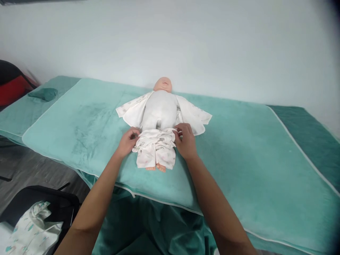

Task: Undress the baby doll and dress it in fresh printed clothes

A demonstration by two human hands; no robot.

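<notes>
A baby doll lies on its back on the green bed, head toward the wall and feet toward me. Its printed white jacket is spread open, sleeves out to both sides. Printed white trousers cover the lower legs, with the waistband bunched around the thighs and the toes showing at the cuffs. My left hand pinches the waistband at its left side. At the right side, my right hand has its fingers closed on the same waistband.
The padded bed runs along a white wall and has a face hole at the left end. A black chair at lower left bears a printed cloth. A red and black chair stands at far left.
</notes>
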